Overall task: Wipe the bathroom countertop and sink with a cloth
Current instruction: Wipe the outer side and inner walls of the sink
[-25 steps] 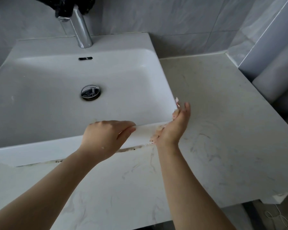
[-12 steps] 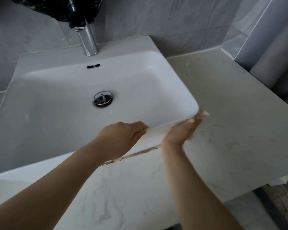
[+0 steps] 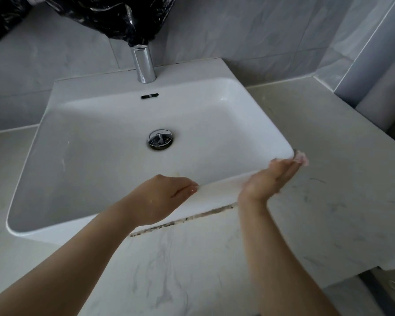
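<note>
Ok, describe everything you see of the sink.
White glossy rectangular sink, ceramic-looking, on the marbled countertop. Chrome drain at centre, overflow slot on the back wall, faucet on its back ledge. Dark grime lines its front seam. The left hand rests on the front rim; the right hand presses the front right corner.

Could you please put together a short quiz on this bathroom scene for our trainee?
1. True or false: black plastic covers the faucet's top.
2. The right hand is at the sink's: A) back rim, B) front right corner, C) drain.
3. Fill in: dark grime lines the seam between the sink's base and the ____.
Key: 1 true; 2 B; 3 countertop.
</note>
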### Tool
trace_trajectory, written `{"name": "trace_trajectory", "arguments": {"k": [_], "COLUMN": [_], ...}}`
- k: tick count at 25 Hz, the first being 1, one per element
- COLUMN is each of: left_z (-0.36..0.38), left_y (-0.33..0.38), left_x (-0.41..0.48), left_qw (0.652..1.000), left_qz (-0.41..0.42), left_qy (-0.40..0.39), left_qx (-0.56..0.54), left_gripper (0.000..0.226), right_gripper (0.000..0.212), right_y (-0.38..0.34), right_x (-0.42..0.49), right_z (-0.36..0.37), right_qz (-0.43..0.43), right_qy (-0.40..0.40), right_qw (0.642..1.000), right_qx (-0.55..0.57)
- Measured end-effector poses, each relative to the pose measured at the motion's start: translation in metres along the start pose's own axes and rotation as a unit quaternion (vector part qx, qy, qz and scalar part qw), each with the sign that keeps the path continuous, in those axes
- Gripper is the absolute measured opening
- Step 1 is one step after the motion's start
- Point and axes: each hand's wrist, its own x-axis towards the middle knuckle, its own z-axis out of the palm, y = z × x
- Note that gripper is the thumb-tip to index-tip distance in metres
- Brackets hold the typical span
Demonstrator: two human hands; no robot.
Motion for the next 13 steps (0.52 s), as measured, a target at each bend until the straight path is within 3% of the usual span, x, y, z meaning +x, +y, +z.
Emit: {"name": "trace_trajectory", "arguments": {"k": [3, 7, 9, 11, 13], "left_z": [-0.003, -0.003, -0.005, -0.005, -0.004], "left_y": [-0.004, -0.003, -0.004, -0.005, -0.004], "left_x": [-0.003, -0.001, -0.001, 0.001, 0.004], "left_qw": [1.000, 1.000, 0.999, 0.998, 0.998], "left_qz": [-0.004, 0.003, 0.002, 0.004, 0.010], "left_qy": [-0.012, -0.002, -0.012, -0.033, -0.041], "left_qx": [-0.017, -0.013, -0.034, -0.044, -0.051], "left_gripper": [0.030, 0.030, 0.029, 0.030, 0.030], "right_gripper": [0.052, 0.071, 0.055, 0.033, 0.031], "right_y": [-0.008, -0.005, 0.000, -0.006, -0.012], "right_x": [-0.009, -0.078, -0.033, 0.019, 0.020], "right_z": [-0.002, 0.001, 0.002, 0.003, 0.000], "right_qz": [0.014, -0.041, -0.037, 0.021, 0.023], "right_qy": [-0.015, -0.035, -0.005, -0.003, 0.002], "right_qw": [1.000, 0.993, 0.997, 0.999, 0.998], "right_qx": [0.020, -0.103, -0.070, 0.023, 0.052]}}
